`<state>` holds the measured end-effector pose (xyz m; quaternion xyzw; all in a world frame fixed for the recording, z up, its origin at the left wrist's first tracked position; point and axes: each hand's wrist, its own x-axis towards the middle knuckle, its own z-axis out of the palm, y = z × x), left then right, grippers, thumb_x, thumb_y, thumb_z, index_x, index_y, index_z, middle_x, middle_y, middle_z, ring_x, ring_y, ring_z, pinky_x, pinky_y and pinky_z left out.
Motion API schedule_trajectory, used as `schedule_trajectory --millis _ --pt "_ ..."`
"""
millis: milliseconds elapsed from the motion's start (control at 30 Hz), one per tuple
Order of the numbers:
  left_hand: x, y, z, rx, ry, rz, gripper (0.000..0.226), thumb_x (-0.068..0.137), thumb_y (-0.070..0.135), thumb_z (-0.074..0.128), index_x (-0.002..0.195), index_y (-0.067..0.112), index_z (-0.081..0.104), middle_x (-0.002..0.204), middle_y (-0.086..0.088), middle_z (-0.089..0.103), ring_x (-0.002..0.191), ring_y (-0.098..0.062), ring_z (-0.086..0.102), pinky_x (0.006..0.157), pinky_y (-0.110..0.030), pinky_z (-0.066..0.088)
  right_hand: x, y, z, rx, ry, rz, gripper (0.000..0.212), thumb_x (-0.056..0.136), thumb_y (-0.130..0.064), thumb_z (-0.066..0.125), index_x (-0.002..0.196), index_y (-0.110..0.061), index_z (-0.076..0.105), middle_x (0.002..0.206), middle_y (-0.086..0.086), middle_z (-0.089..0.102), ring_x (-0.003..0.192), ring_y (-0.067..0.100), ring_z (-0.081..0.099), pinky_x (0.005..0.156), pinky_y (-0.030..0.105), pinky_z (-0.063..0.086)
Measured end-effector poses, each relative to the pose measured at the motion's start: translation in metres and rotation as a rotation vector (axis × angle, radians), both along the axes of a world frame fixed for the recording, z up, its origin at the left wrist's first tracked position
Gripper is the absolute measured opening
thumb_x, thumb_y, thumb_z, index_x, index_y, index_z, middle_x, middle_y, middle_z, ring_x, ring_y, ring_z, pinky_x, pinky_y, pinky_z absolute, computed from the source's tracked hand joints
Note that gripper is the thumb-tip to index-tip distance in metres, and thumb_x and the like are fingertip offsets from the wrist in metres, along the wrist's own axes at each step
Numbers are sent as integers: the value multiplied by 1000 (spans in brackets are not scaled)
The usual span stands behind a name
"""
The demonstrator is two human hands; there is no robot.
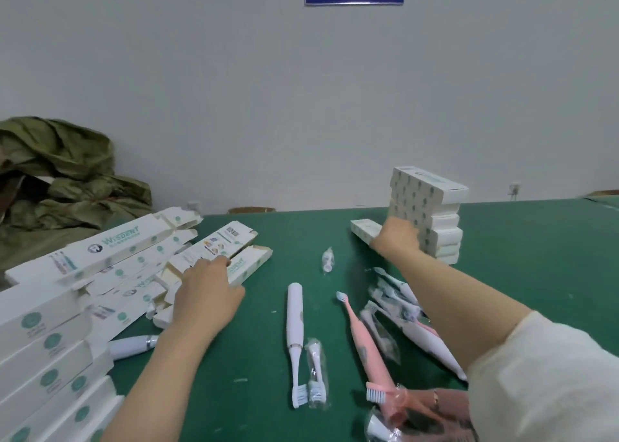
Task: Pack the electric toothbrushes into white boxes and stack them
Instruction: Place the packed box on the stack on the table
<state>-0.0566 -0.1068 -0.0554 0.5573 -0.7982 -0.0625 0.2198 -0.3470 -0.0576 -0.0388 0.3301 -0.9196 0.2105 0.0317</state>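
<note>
My right hand (397, 237) reaches far across the green table (519, 274) and grips a white box (365, 230) beside the tall stack of packed white boxes (435, 220). My left hand (204, 294) rests palm down on an open white box (241, 267) at the edge of a heap of empty white boxes (110, 267). A white electric toothbrush (294, 337) lies in the middle with a bagged brush head (316, 374) next to it. A pink toothbrush (363, 344) lies to its right.
Several bagged toothbrushes (402, 311) are piled under my right forearm. Another bagged brush head (327, 259) lies farther back. A white toothbrush handle (132, 345) pokes out from under the box heap. Green fabric (60, 180) is bunched at the far left against the wall.
</note>
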Motion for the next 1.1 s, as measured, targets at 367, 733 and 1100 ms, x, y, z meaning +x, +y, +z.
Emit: schedule_trajectory --millis 367,733,1100 --pt "10 -19 -26 113 -127 262 45 90 32 55 125 7 40 133 -20 34 120 -36 33 98 -42 35 -19 -7 -39 86 -75 -50 61 86 -28 67 132 2 40 131 19 49 119 33 47 89 33 45" --pt "10 -16 -20 170 -159 304 71 76 48 70 128 10 40 131 -16 38 119 -32 35 97 -39 38 22 18 9 -151 98 258 38 91 -27 58 119 -1 50 118 16 56 102 28 52 79 31 41" --pt "16 23 -18 53 -133 133 39 90 33 57 122 11 54 139 -15 32 126 -30 28 99 -34 33 133 55 1 -142 -79 714 20 87 -21 59 105 -14 62 77 -11 51 73 6 49 52 7 32"
